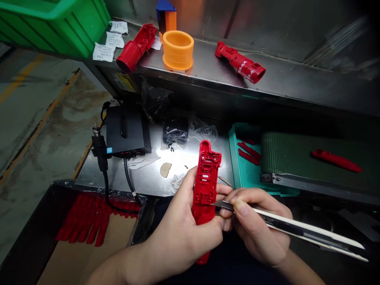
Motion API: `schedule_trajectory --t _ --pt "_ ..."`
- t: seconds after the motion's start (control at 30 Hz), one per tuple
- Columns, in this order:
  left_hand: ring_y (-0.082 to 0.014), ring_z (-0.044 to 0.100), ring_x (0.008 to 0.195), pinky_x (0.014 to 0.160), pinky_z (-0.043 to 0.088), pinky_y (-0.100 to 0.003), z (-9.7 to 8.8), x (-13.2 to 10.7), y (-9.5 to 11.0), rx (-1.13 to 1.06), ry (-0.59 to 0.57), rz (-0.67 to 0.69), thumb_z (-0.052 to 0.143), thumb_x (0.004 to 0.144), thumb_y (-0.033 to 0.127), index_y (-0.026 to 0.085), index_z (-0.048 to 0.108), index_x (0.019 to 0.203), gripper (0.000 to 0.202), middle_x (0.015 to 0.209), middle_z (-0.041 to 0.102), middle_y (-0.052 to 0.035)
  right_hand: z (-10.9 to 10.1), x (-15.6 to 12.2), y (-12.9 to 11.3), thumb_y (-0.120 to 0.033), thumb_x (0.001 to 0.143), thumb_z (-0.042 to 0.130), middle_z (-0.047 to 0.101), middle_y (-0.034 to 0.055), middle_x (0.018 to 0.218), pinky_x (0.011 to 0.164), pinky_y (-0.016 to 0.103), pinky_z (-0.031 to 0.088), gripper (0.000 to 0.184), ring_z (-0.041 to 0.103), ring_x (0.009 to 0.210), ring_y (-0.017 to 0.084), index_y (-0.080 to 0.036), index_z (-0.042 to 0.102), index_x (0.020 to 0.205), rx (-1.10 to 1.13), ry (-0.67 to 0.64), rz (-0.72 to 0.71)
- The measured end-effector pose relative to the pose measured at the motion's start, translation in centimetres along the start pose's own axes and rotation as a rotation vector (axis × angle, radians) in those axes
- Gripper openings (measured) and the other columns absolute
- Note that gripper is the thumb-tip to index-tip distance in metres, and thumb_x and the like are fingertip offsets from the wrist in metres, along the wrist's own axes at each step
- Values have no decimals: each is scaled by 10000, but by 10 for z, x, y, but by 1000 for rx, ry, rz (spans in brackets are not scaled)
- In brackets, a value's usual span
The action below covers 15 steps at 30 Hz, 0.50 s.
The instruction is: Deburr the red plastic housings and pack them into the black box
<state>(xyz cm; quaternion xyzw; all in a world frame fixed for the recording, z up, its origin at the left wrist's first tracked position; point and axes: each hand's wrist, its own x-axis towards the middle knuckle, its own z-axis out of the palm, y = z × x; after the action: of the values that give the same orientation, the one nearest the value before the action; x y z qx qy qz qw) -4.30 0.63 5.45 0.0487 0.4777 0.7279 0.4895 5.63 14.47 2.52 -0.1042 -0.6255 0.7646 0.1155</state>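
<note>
My left hand [190,233] is wrapped round a long red plastic housing [205,178], its hollow inner side with ribs and slots facing up. In my right hand [261,225] is a slim utility knife [297,227], pinched near its front between thumb and fingers. The knife's pointed blade lies at the right edge of the housing, close to or touching it. Fingers of my left hand show beyond that edge, near the blade. The lower part of the housing is partly hidden by my left thumb.
A black box [127,128] with a thick cable stands left on the metal bench. Red parts fill a lined carton [47,261] below. At right, a teal tray [236,158] adjoins a green conveyor belt [297,154] carrying one red part. The shelf holds an orange ring [178,51] and red housings.
</note>
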Motion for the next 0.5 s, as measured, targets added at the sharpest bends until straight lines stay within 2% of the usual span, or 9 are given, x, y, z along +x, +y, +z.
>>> schedule_trajectory --t 0.17,0.37,0.5 --pt "-142 663 744 724 562 -308 0 1 -1 11 19 2 646 769 54 183 493 1181 458 978 698 -35 3 1 1 -157 1014 561 741 12 858 595 217 611 182 701 670 123 -256 702 1075 22 4 -7" --pt "-146 676 756 727 568 -323 -1 2 -1 25 51 -19 675 744 78 184 491 1207 510 1144 654 -81 5 2 2 -172 1017 569 751 18 813 582 215 607 164 697 640 122 -253 708 1045 88 34 11" --pt "-144 671 763 719 568 -312 0 1 -1 17 33 -9 679 741 85 174 505 1188 488 1145 643 -87 8 3 1 -181 1000 600 747 30 811 566 239 607 131 694 602 130 -236 718 1015 102 60 29"
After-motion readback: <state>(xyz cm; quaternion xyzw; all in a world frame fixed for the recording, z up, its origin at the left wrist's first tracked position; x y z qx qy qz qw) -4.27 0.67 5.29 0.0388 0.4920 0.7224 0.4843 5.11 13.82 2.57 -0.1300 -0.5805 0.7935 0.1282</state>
